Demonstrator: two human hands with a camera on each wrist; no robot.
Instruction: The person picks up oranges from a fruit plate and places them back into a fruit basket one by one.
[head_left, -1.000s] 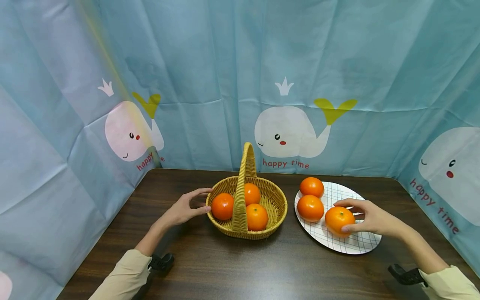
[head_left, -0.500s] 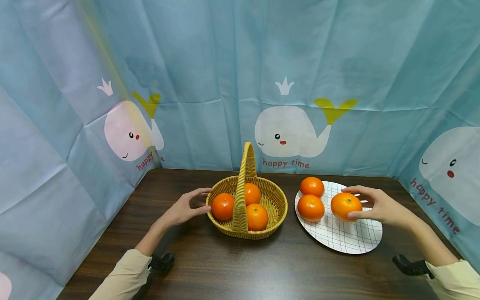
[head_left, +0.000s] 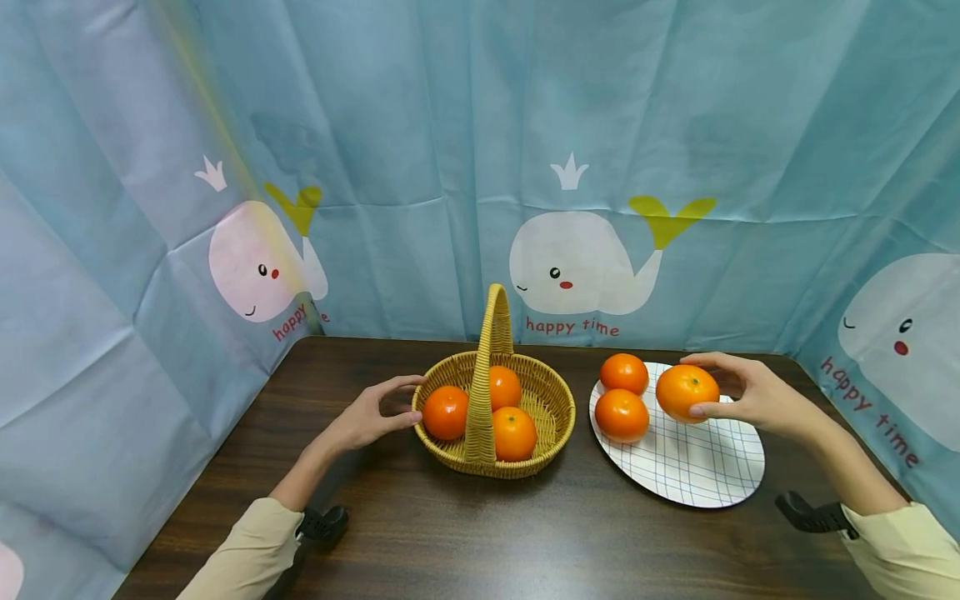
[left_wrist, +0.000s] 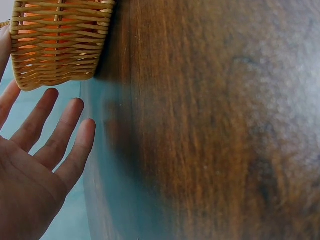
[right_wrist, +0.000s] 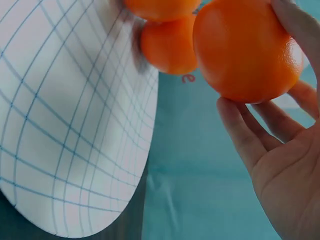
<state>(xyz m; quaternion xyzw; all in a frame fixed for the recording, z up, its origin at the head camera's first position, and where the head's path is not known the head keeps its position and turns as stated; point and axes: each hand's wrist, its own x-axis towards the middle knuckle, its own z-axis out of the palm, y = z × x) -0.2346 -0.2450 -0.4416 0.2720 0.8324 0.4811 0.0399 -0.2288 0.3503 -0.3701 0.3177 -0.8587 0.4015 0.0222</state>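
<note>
My right hand [head_left: 738,392] grips an orange [head_left: 687,392] and holds it lifted above the white checked plate [head_left: 697,467]; in the right wrist view the same orange [right_wrist: 245,50] sits between my fingers [right_wrist: 250,140] and thumb. Two more oranges [head_left: 622,415] lie on the plate's far left part. A wicker basket [head_left: 551,433] with an upright handle holds three oranges [head_left: 513,433]. My left hand [head_left: 371,415] rests with straight fingers against the basket's left rim; the left wrist view shows the open palm [left_wrist: 35,170] beside the weave [left_wrist: 57,42].
A dark wooden table [head_left: 465,533] carries everything. Blue cloth printed with whales [head_left: 577,258] hangs close behind and along both sides. The basket handle [head_left: 491,350] rises in the middle.
My right hand has lifted the orange off the plate's near part and carried it up and toward the far side. The left hand and basket have not moved.
</note>
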